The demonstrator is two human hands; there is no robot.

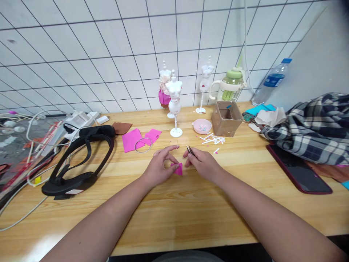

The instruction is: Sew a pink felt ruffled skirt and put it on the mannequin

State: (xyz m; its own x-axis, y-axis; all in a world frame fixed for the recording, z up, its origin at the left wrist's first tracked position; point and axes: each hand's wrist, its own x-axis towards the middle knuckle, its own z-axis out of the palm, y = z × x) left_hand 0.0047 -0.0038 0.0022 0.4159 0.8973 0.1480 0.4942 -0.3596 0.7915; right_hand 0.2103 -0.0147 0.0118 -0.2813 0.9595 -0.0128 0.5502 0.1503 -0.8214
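- The left hand point(159, 168) was rested on the table point(174, 214), thumb and forefinger curled together and pinched on the edge of a pink scrap point(177, 169).
- The scrap was laid flat on the wood, right between the two hands, at the middle of the table.
- The right hand point(203, 163) was closed around tweezers point(189, 149), whose dark tips were seen poking up past the fingers, above the scrap.
- Whether the tips were touching the scrap could not be told.
- Behind the hands, a white mannequin point(175, 98) was stood upright on its round base, bare.
- A second mannequin point(164, 87), dressed in pink and cream, was set just behind it, close to the tiled wall.
- A third mannequin point(205, 82) was placed further right, by a green jug point(230, 85).
- Larger pink sheets point(137, 138) were spread left of the base, with a wire ring point(143, 145) lying partly on them.
- A pink dish point(202, 126) was seen beside a cardboard box point(227, 118), and white slivers point(212, 139) were scattered in front of both.
- A black headset point(79, 160) was lying at far left, well apart from the hands.
- A phone point(298, 171) and a plaid cloth point(313, 127) were lying at far right.
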